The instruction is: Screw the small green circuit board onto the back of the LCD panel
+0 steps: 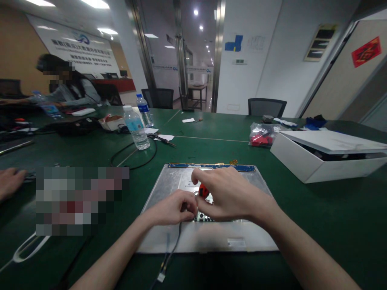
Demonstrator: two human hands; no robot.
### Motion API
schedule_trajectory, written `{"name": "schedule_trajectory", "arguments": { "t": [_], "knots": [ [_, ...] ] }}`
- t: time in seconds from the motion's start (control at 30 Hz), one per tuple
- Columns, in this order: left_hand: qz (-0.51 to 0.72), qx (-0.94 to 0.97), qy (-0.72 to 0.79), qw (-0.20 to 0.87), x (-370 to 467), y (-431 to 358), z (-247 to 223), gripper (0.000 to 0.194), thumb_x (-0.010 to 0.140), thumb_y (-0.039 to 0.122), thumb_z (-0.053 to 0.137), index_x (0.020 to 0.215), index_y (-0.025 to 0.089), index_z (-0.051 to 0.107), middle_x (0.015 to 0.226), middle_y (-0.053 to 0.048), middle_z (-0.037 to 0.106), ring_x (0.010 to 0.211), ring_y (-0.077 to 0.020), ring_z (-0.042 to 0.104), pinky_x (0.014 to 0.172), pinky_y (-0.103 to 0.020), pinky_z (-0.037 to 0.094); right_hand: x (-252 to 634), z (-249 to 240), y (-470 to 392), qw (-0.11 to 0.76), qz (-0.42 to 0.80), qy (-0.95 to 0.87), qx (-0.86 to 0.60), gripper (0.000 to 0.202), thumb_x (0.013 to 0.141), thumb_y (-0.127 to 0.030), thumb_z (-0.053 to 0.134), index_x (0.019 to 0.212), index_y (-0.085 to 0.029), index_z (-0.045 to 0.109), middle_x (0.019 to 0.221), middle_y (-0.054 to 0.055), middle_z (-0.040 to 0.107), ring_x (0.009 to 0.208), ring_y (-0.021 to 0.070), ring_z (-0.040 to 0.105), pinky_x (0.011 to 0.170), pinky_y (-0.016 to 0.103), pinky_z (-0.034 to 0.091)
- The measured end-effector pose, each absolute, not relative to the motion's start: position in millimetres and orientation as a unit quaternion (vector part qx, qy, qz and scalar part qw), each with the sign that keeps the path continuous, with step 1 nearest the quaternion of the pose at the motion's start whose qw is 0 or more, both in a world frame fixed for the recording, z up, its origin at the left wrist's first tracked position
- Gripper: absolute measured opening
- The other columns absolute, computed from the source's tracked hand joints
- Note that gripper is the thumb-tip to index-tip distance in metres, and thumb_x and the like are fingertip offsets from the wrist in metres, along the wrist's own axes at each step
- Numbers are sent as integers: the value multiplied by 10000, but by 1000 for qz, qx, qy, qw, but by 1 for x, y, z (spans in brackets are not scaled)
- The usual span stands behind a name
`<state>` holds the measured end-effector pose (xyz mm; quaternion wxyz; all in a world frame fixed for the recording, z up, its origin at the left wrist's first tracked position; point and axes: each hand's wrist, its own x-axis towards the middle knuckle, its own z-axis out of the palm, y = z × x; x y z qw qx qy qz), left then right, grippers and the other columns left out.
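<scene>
- Silver panel (157, 237): flat, four-cornered, dull metal with a smooth sheen, laid flat on the green table (329, 225) in front of us. A narrow blue strip (246, 168) with a gold-coloured border runs side to side along its far edge, so that edge points away from us; a small pale label (236, 242) sits by its near edge, toward the right corner.
- Circuit board (201, 218): small bright parts, partly under our hands, around the panel's middle.
- Red-and-black tool (203, 191): rounded, over the panel's middle, well in from all four corners. Most of it is hidden by our fingers; we cannot tell where its tip points or how its long axis runs.
- Right hand (226, 193): fingers bent, thumb and forefinger closed in around the tool, the rest of the hand arched over the panel.
- Left hand (175, 207): fingers curled, nearly closed, tips beside the right thumb; we cannot tell whether they grip anything.
- Dark cable (176, 243): thin, flexible, comes out below the left hand, crosses the panel's near edge toward its left corner, with a small white connector (161, 277) beyond that edge.
</scene>
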<state>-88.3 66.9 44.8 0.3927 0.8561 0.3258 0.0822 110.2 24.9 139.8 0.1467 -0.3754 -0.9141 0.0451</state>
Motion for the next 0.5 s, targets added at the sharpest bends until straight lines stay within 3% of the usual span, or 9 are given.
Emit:
{"name": "schedule_trajectory", "arguments": {
  "t": [0.13,0.33,0.5],
  "knots": [
    [85,843,345,403,-88,65,48,109,720,191,595,814,177,647,780,3,632,732,-159,552,652,-242,421,107,137,27,133,24,-903,-409,283,902,-467,468,923,-198,554,684,9,630,585,138,516,506,266,189],
    [80,853,333,393,-88,66,46,63,721,185,600,702,148,647,771,-13,622,704,-157,546,617,-240,400,109,139,25,149,42,-915,-373,162,825,-280,531,950,-178,522,831,28,660,657,133,537,509,256,202],
    [91,852,317,407,-88,66,43,62,731,154,574,739,158,635,734,7,608,684,-142,543,618,-233,398,109,138,27,134,33,-907,-399,269,879,-452,497,893,-191,560,706,13,637,605,133,519,507,264,184]
  ]
}}
